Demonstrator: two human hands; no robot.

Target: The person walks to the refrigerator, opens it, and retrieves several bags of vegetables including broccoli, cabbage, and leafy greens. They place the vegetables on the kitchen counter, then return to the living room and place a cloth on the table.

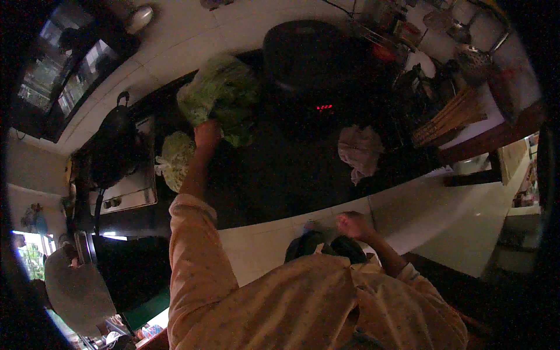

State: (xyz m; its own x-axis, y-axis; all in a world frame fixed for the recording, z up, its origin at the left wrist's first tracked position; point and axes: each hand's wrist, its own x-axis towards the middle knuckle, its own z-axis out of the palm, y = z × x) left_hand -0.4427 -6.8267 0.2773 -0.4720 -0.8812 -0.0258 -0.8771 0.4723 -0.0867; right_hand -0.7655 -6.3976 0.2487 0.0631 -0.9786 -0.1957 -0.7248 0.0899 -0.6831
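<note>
My left hand [208, 134] reaches to the near edge of a large bundle of leafy greens [223, 94] on the dark countertop [271, 175]; its fingertips are hidden among the leaves, so its hold is unclear. Just left of that forearm sits a pale green, cauliflower-like vegetable [175, 159], which seems to be in a thin bag. My right hand [354, 225] hangs in front of the counter's near edge, fingers curled, with nothing seen in it. A crumpled pinkish cloth [360, 151] lies on the counter to the right.
A dark rice-cooker-like appliance [302, 52] stands at the back, near a red lit display [324, 106]. At left, a dark pan [116, 148] rests on a gas stove [131, 192]. Brown sticks [450, 116] and hanging utensils [472, 57] crowd the right. Another person [78, 284] is at lower left.
</note>
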